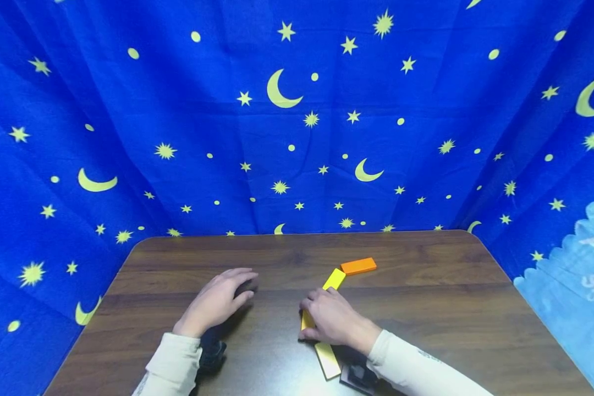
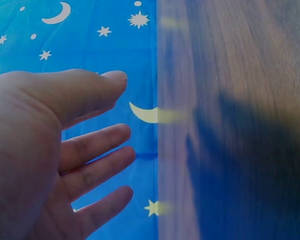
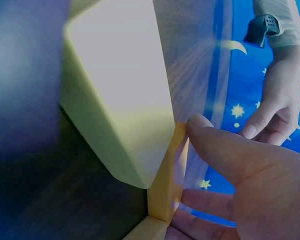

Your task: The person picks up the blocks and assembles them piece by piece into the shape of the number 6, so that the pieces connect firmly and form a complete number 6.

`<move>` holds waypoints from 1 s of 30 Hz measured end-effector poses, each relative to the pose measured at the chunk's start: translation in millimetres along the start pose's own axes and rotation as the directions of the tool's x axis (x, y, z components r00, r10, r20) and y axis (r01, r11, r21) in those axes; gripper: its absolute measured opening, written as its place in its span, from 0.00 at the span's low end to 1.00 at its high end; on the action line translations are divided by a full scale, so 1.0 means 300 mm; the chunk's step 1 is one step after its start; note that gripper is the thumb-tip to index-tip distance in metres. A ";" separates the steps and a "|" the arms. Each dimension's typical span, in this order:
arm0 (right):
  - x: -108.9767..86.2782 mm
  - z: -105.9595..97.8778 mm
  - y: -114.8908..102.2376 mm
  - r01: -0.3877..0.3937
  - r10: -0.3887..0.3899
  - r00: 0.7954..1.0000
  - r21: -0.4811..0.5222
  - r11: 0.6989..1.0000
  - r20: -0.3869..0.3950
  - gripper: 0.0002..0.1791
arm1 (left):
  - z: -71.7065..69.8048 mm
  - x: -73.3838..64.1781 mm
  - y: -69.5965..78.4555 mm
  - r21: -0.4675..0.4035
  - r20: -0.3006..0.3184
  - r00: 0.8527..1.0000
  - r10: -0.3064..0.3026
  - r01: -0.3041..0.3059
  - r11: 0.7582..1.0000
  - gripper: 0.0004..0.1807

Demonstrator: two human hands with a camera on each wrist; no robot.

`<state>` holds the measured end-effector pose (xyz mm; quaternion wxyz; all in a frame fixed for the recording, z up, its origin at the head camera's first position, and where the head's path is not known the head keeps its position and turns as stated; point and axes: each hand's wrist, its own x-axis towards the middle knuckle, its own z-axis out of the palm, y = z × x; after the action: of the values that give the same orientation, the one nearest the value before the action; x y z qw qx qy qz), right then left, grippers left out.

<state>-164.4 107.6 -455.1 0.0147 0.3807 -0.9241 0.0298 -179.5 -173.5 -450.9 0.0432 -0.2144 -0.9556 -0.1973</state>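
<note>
My right hand (image 1: 334, 316) grips a yellow-orange block (image 3: 166, 182), the thumb at its near end and the fingers along its left side and far end. Just beyond the fingers, a bright yellow block (image 1: 334, 279) lies slanted, its near part hidden by the hand. A pale yellow block (image 1: 328, 361) sits close to the near end of the gripped one and looms large in the right wrist view. At the far end of this curved row lies an orange block (image 1: 358, 266). My left hand (image 1: 220, 297) hovers over the table's left half, fingers loosely extended, holding nothing.
The brown wooden table (image 1: 425, 308) ends at a blue curtain (image 1: 218, 126) with moons and stars. A dark device (image 1: 358, 377) hangs under the right wrist, close to the pale yellow block. Light blue cloth (image 1: 574, 275) hangs at the right.
</note>
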 end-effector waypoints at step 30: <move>-0.075 -0.042 0.075 0.014 0.001 0.991 0.113 0.994 -0.132 0.28 | -0.022 -0.108 -0.057 -0.003 -0.058 0.998 0.000 0.000 1.000 0.21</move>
<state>-164.2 140.2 -444.6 0.0543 0.3811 -0.9167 0.1073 -157.5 -203.1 -456.4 0.0708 -0.2088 -0.9536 -0.2050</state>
